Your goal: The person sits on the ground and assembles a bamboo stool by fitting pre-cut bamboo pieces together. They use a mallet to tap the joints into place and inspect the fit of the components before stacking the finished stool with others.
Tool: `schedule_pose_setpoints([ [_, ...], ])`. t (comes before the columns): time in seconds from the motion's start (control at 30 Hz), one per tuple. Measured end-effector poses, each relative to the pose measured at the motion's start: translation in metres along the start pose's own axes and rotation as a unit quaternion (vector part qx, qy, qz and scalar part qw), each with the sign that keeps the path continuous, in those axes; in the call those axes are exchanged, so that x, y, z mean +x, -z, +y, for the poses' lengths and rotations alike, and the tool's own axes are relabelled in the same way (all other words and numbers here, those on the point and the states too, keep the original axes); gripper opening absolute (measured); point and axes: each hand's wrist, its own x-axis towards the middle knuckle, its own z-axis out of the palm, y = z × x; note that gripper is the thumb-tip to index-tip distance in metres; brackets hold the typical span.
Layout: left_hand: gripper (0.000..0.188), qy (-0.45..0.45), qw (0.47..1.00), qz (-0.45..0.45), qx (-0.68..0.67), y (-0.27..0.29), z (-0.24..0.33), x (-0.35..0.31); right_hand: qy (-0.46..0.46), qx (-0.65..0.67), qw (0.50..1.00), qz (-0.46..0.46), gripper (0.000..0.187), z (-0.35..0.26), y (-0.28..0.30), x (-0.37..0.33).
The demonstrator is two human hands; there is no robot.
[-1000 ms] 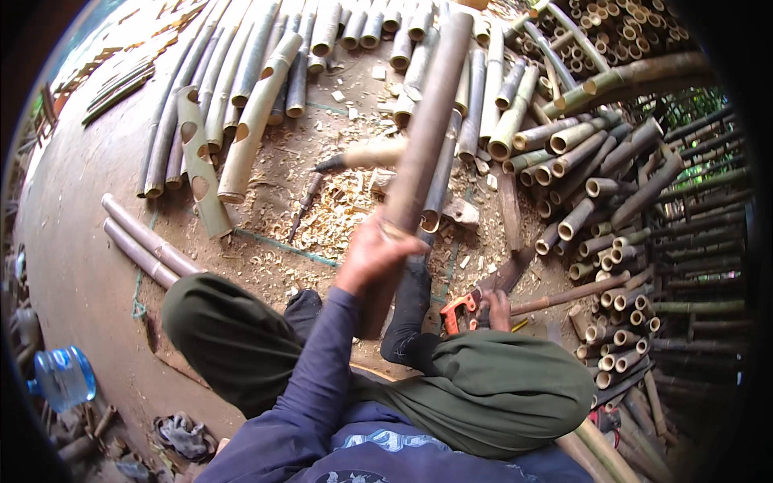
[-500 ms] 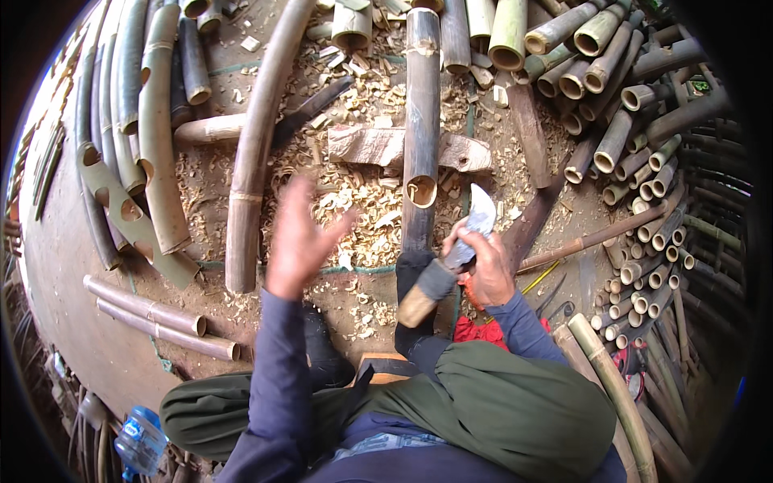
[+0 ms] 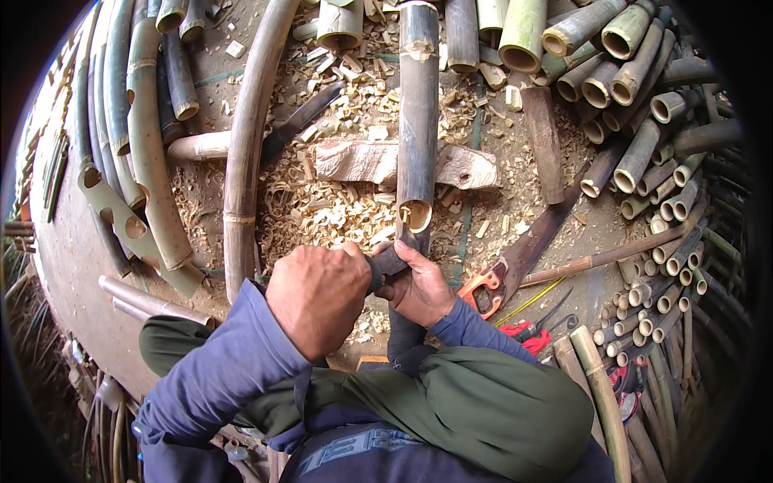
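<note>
My left hand (image 3: 318,296) is closed in a fist around the handle end of a knife (image 3: 389,263) with a dark wrapped grip. My right hand (image 3: 425,288) pinches the same knife farther forward, its thumb on top near the blade. The blade points away from me and meets the lower end of a dark bamboo pole (image 3: 417,105), at an oval cut opening (image 3: 415,215). That pole rests across a rough wooden block (image 3: 354,161). My hands hide most of the handle.
Shavings (image 3: 326,213) cover the ground around the block. A saw with an orange handle (image 3: 481,291) lies right of my hands, near a wooden piece (image 3: 541,145). Stacked bamboo tubes (image 3: 636,161) fill the right side; a long bamboo pole (image 3: 241,185) and notched bamboo (image 3: 153,145) lie left.
My left hand, open in the air before, has come down onto the knife handle. The knife has turned in my right hand, so its blade now reaches the bamboo opening.
</note>
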Motion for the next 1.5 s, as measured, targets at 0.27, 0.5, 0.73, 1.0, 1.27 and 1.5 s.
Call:
schedule_pose_setpoints([
  [0.27, 0.037, 0.038, 0.980, -0.053, -0.189, -0.052, -0.005, 0.001, -0.010, -0.086, 0.994, 0.070, 0.032, -0.022, 0.003, -0.014],
  [0.5, 0.062, 0.125, 0.881, 0.090, -0.447, -0.151, 0.087, 0.010, -0.066, -0.366, 0.913, 0.167, 0.035, -0.072, 0.003, -0.020],
  [0.73, 0.063, 0.172, 0.769, 0.051, -0.613, -0.162, 0.106, 0.024, 0.124, -0.625, 0.750, 0.176, 0.032, -0.045, 0.017, -0.036],
  [1.0, 0.040, 0.285, 0.763, 0.117, -0.569, -0.143, 0.034, -0.014, 0.014, -0.383, 0.910, 0.157, 0.026, -0.025, -0.025, 0.013],
  [1.27, 0.019, 0.174, 0.964, 0.159, -0.121, -0.009, 0.004, 0.005, 0.072, -0.049, 0.994, 0.063, 0.024, -0.032, -0.036, 0.009],
  [1.5, 0.007, -0.007, 0.971, 0.171, 0.165, 0.016, 0.045, 0.038, 0.074, 0.127, 0.989, 0.008, 0.028, -0.024, 0.002, 0.015],
])
